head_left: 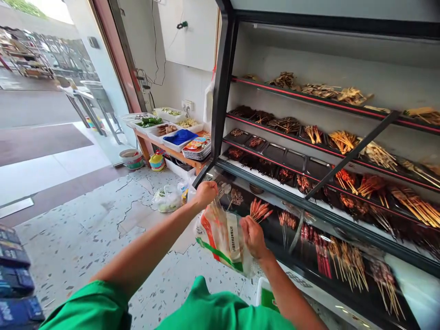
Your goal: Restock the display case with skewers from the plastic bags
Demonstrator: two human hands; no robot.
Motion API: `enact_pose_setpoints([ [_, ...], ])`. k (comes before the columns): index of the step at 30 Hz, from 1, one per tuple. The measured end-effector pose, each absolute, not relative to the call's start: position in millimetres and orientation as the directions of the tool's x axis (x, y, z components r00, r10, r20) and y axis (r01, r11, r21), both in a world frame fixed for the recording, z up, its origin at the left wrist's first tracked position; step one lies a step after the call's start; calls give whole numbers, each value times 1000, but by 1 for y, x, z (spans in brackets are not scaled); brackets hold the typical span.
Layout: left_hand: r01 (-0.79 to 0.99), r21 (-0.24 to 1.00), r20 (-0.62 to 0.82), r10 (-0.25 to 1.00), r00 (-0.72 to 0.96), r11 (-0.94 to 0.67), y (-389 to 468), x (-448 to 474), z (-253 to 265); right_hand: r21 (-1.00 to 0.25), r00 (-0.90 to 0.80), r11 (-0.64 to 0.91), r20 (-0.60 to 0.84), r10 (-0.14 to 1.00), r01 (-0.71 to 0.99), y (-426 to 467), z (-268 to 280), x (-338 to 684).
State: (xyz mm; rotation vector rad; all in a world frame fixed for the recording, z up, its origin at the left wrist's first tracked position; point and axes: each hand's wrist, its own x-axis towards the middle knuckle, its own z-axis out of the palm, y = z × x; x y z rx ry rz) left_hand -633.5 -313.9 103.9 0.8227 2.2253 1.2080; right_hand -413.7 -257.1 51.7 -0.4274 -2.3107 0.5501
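A clear plastic bag (215, 231) printed in red and green, with a white label down its side, hangs in front of my body. Its pale contents show through the plastic, but I cannot tell what they are. My left hand (206, 192) is closed at the bag's upper left corner. At the right edge, my right hand (253, 236) has its fingers wrapped round the plastic. Just behind the bag is the glass front of a display case, with orange-red skewers (260, 210) and meat skewers (287, 221) lying inside.
Shelves of skewers (343, 141) fill the display case, whose dark frame (223, 87) rises on the right. Left of it, a low wooden table (140, 137) carries trays of food. A knotted plastic bag (167, 199) and a bucket (131, 159) stand on the floor. Blue boxes (15, 275) are stacked at left.
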Motion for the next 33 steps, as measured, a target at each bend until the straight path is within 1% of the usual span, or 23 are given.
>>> enact_pose_setpoints([
  [1,297,864,-89,705,-703,405,-313,-630,108,-499,-693,854,565,448,146,-259,60,-417],
  [2,323,868,-55,718,-694,378,-313,-627,112,-472,-697,871,579,422,135,-264,68,-423],
  [4,377,865,9,740,-673,332,-314,-625,118,-382,-741,918,586,328,104,-276,80,-442],
  [5,400,859,33,744,-667,321,-315,-625,120,-346,-781,933,556,285,95,-282,84,-455],
  [6,417,851,51,742,-669,318,-318,-627,122,-326,-818,939,509,269,106,-288,85,-470],
  [8,439,838,74,729,-681,325,-324,-636,127,-308,-853,931,415,317,196,-297,82,-500],
  [10,484,800,118,698,-706,355,-332,-648,133,-280,-856,921,368,363,270,-302,78,-527],
  [12,571,722,222,651,-726,391,-340,-664,140,-255,-867,931,363,342,260,-305,77,-547],
  [14,649,624,338,599,-726,435,-349,-682,145,-243,-884,951,378,276,193,-308,81,-560],
  [16,668,566,391,556,-734,484,-357,-701,146,-222,-897,969,398,192,108,-312,87,-567],
  [18,636,555,388,510,-768,536,-364,-719,144,-185,-911,983,405,76,-1,-315,94,-569],
  [22,556,577,349,436,-830,598,-376,-748,131,-94,-903,967,387,-184,-237,-320,96,-562],
  [24,536,579,332,422,-844,615,-380,-759,122,-72,-860,921,392,-327,-383,-319,93,-557],
  [27,498,584,293,405,-866,641,-385,-770,110,-82,-762,803,384,-521,-590,-315,86,-552],
  [28,494,585,285,408,-868,643,-386,-772,108,-87,-746,776,360,-560,-625,-314,84,-551],
  [30,516,590,298,427,-854,621,-389,-773,106,-95,-761,772,284,-584,-628,-312,81,-551],
  [32,568,601,335,468,-818,562,-394,-768,110,-107,-816,816,203,-542,-568,-312,79,-553],
  [33,583,618,339,490,-803,527,-396,-763,112,-118,-850,846,165,-500,-520,-311,78,-555],
])
